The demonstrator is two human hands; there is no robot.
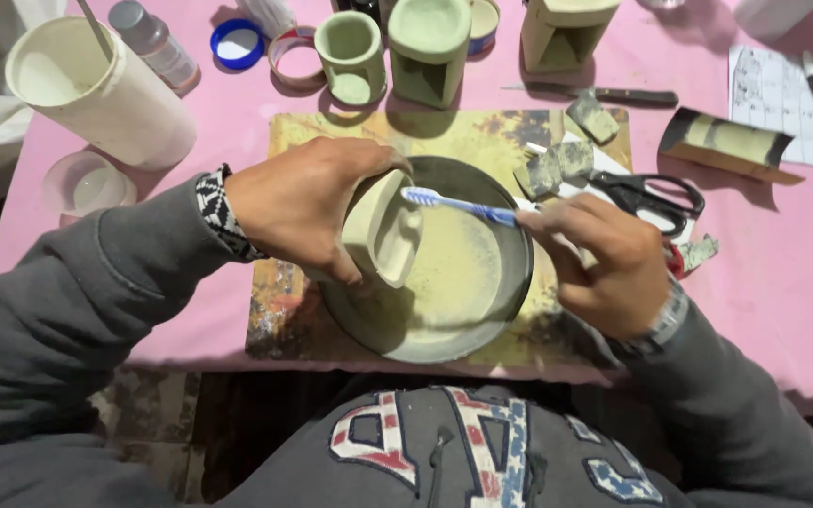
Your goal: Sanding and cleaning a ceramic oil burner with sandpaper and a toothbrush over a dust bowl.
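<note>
My left hand grips a pale green clay cup-shaped piece, tilted on its side over a round dark metal pan holding pale dust. My right hand holds a blue toothbrush by its handle. The white bristle end rests against the upper rim of the clay piece. Both hands hover over the pan, which sits on a worn yellowish board.
A pink cloth covers the table. Behind the board stand several pale green clay pieces, a large white cup, a bottle and tape rolls. Black scissors, sandpaper scraps, a knife and paper lie at right.
</note>
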